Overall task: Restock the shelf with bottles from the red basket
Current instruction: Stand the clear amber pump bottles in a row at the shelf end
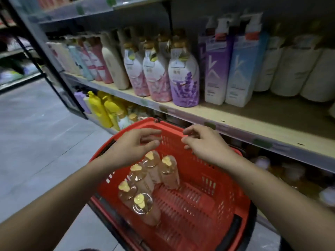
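A: While both hands hang over it, take the red basket (233, 201) as reference. Behind and above it: the shelf (253, 115), wooden board, front row packed with upright stock, bare strip of board up and right of the basket past the blue box.
B: Stock on it?
A: Straight above the basket's far rim, a lavender bottle (184, 82); right of that, a purple box (216, 73) and a blue box (243, 73), pump tops up. Faced forward, labels out, likely for display.
B: Task items?
A: Five pink bottles (145, 180) with gold caps, upright in the basket's left half. Right half is bare grid. Upright probably so the caps are easy to grab.
B: Hands?
A: Left hand (134, 144) above the basket's far left rim, fingers loosely spread, holding nothing. Right hand (204, 144) above the far right rim, fingers half curled, also nothing in it. Neither touches a bottle.
B: Step?
A: My read: reaching down for the nearest caps. Nothing picked yet.
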